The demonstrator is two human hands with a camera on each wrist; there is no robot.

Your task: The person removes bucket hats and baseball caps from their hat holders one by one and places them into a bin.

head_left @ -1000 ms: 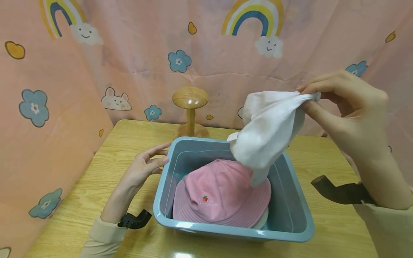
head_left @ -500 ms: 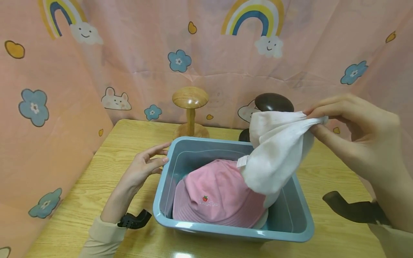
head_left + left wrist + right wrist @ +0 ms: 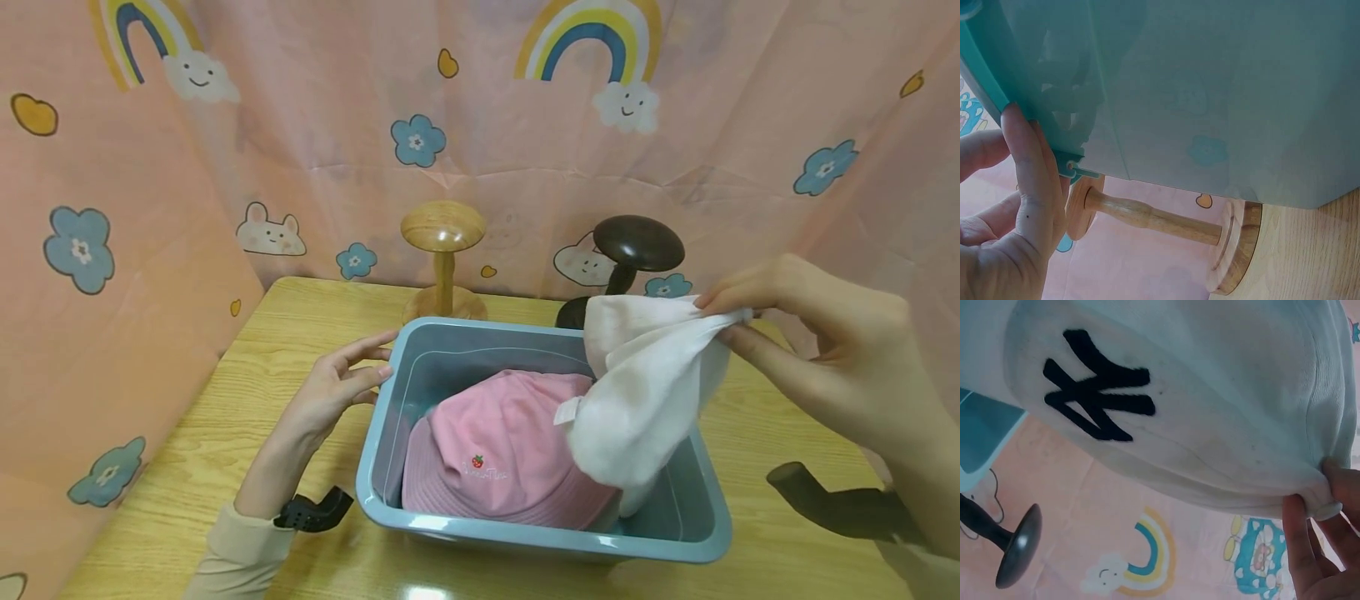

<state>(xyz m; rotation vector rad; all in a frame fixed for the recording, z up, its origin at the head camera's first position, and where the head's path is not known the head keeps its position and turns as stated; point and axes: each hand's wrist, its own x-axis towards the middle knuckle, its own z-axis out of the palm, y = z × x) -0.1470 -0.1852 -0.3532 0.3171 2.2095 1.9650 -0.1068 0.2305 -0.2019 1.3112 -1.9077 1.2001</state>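
In the head view my right hand (image 3: 832, 350) pinches the edge of a soft white hat (image 3: 645, 400) between thumb and fingers. The hat hangs folded over the right side of a blue-grey plastic bin (image 3: 697, 550), its lower part inside. Dark stitched letters (image 3: 1104, 387) show on it in the right wrist view. A pink bucket hat (image 3: 502, 450) with a small strawberry lies in the bin, partly covering something pale. At the bin's left rim, my left hand (image 3: 337, 387) touches the edge with extended fingers; in the left wrist view its fingers (image 3: 1025, 162) lie along the rim.
Behind the bin stand a light wooden hat stand (image 3: 444, 267) and, to its right, a dark brown one (image 3: 637, 243), partly hidden by the white hat. All rest on a wood-grain table (image 3: 300, 308). A pink printed curtain (image 3: 337, 100) surrounds it.
My right hand has moved down and somewhat right with the white hat, lowering it beside the pink hat. The dark stand has come into sight. My left hand has stayed at the rim.
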